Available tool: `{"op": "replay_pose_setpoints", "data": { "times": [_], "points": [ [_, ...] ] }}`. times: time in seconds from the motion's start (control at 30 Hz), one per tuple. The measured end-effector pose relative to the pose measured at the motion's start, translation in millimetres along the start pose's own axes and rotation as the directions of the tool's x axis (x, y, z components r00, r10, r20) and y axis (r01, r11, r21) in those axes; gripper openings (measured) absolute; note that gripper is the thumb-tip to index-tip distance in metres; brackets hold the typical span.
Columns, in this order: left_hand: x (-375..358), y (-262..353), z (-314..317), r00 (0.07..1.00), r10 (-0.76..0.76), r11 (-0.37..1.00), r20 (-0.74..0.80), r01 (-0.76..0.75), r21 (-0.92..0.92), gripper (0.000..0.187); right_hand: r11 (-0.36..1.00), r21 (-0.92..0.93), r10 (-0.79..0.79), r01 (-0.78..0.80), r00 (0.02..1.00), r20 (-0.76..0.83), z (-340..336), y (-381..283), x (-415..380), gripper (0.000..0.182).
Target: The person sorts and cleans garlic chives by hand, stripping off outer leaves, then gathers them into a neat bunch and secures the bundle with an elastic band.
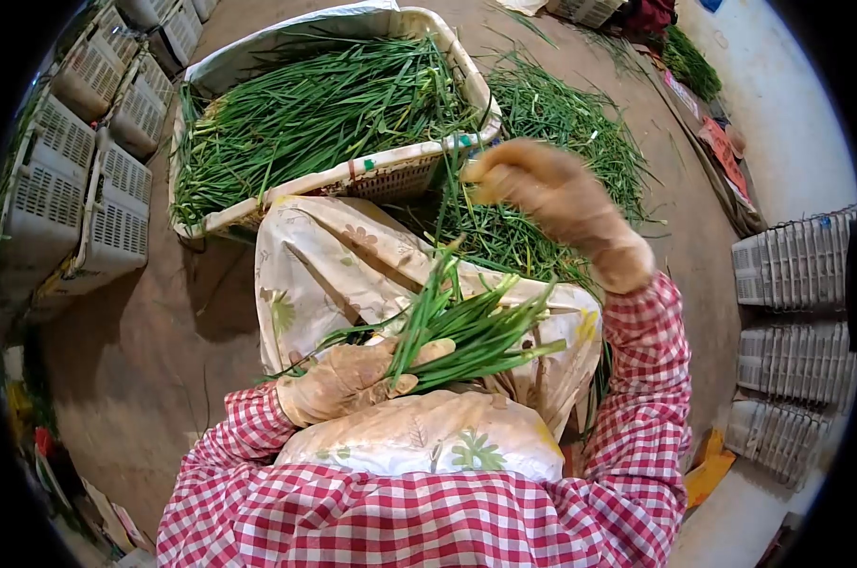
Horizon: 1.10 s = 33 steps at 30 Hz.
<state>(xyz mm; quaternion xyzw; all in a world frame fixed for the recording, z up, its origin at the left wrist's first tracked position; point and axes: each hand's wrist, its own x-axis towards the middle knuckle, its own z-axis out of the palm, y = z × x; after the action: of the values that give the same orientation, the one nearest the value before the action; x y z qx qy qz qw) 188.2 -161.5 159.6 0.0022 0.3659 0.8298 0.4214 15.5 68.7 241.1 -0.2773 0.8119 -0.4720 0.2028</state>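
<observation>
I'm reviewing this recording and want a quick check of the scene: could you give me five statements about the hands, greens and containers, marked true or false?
1. The left hand holds a bunch of green stalks. True.
2. The right hand rests against the left hand. False: it is raised well apart from it, and blurred.
3. The large basket contains long green stalks. True.
4. Both sleeves are plain blue. False: they are red-and-white checked.
5. A loose pile of greens lies to the left of the large basket, as seen in the picture. False: it lies to the right.
</observation>
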Motion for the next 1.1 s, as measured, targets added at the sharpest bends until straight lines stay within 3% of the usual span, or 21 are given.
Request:
{"op": "replay_pose_setpoints", "data": {
  "times": [0.07,0.13,0.2,0.23,0.27,0.33,0.37,0.4,0.47,0.53,0.6,0.63,0.67,0.73,0.8,0.83,0.87,0.93,1.0,1.07,1.1],
  "points": [
    [3.0,7.0,9.9,0.998,-0.006,0.998,0.068,0.002,0.061,0.059,0.873,-0.166,-0.393,0.459,0.862,0.321,37.1,16.9,18.8,0.050],
    [8.6,-1.8,6.1,0.993,-0.017,1.000,0.121,0.017,-0.001,0.062,0.869,-0.265,-0.220,0.418,0.806,0.549,67.3,32.4,13.8,0.066],
    [3.5,-3.5,-1.3,0.988,0.017,0.962,0.155,-0.058,0.268,0.057,0.851,-0.360,-0.071,0.382,0.764,0.642,85.4,40.1,4.9,0.078],
    [-1.3,3.0,-1.3,0.990,0.047,0.841,0.130,-0.110,0.530,0.056,0.919,-0.364,0.143,0.152,0.732,0.666,74.4,13.8,4.5,0.065],
    [-2.7,3.1,-4.8,0.991,0.052,0.843,0.127,-0.111,0.527,0.056,0.919,-0.363,0.143,0.155,0.727,0.671,71.2,15.8,5.4,0.065],
    [-3.4,0.0,-9.6,0.990,0.137,0.697,0.032,-0.119,0.708,0.065,0.920,-0.385,0.085,0.077,0.918,0.388,57.3,21.8,3.0,0.051],
    [-2.9,-10.1,-17.3,0.985,0.174,0.792,-0.004,-0.138,0.595,0.079,0.847,-0.499,-0.062,0.182,0.967,0.248,49.6,32.9,5.8,0.045],
    [-2.5,-19.1,-28.1,0.986,0.166,0.792,0.001,-0.134,0.595,0.079,0.745,-0.619,-0.225,0.250,0.967,0.119,39.6,48.2,9.9,0.041],
    [-4.6,-40.2,-57.2,0.983,0.136,0.982,-0.125,-0.118,0.145,0.085,0.738,-0.668,-0.314,0.098,0.926,-0.211,5.6,75.2,17.2,0.036],
    [-14.2,-61.9,-76.5,0.958,0.181,0.982,-0.221,-0.162,0.101,0.088,0.788,-0.615,-0.350,-0.029,0.801,-0.486,-33.6,85.1,14.4,0.034],
    [-22.6,-65.1,-77.9,0.906,0.298,0.954,-0.300,-0.270,0.130,0.087,0.687,-0.647,-0.276,-0.331,0.704,-0.654,-73.2,106.8,8.5,0.029],
    [-24.3,-69.0,-87.1,0.904,0.300,0.952,-0.305,-0.263,0.156,0.088,0.691,-0.646,-0.279,-0.325,0.705,-0.652,-77.7,111.0,5.5,0.029],
    [-26.0,-72.8,-96.3,0.901,0.302,0.950,-0.310,-0.256,0.181,0.089,0.463,-0.765,-0.393,-0.448,0.670,-0.630,-80.2,116.8,0.7,0.028],
    [-24.4,-86.4,-111.2,0.896,0.330,0.944,-0.298,-0.311,0.110,0.091,0.204,-0.800,-0.496,-0.564,0.645,-0.581,-72.7,116.6,-12.6,0.029],
    [-19.4,-87.3,-106.8,0.885,0.346,0.936,-0.311,-0.346,0.056,0.091,0.653,-0.566,0.009,-0.503,0.753,-0.658,-56.3,112.0,-31.7,0.033],
    [-16.8,-75.6,-91.6,0.892,0.328,0.940,-0.310,-0.340,0.015,0.089,0.838,-0.344,0.116,-0.423,0.755,-0.646,-41.3,109.6,-38.6,0.034],
    [-15.6,-67.8,-83.9,0.900,0.309,0.943,-0.308,-0.332,-0.023,0.086,0.943,-0.078,0.214,-0.324,0.767,-0.605,-26.0,106.9,-42.8,0.035],
    [-17.8,-69.0,-90.0,0.893,0.363,0.930,-0.266,-0.367,0.035,0.072,0.910,0.249,0.410,-0.332,0.810,-0.418,-9.9,97.9,-46.5,0.029],
    [-17.0,-59.9,-86.1,0.915,0.267,0.961,-0.303,-0.231,0.150,0.064,0.951,0.292,0.225,-0.105,0.881,-0.416,10.9,73.1,-41.6,0.023],
    [-11.2,-55.3,-80.0,0.916,0.248,0.959,-0.315,-0.185,0.216,0.064,1.000,-0.008,-0.007,0.003,0.869,-0.495,29.3,63.3,-33.3,0.008],
    [-9.1,-53.7,-78.2,0.915,0.251,0.952,-0.316,-0.175,0.251,0.064,0.862,-0.437,-0.437,0.257,0.814,-0.383,33.0,49.7,-22.0,0.010]
  ]
}}
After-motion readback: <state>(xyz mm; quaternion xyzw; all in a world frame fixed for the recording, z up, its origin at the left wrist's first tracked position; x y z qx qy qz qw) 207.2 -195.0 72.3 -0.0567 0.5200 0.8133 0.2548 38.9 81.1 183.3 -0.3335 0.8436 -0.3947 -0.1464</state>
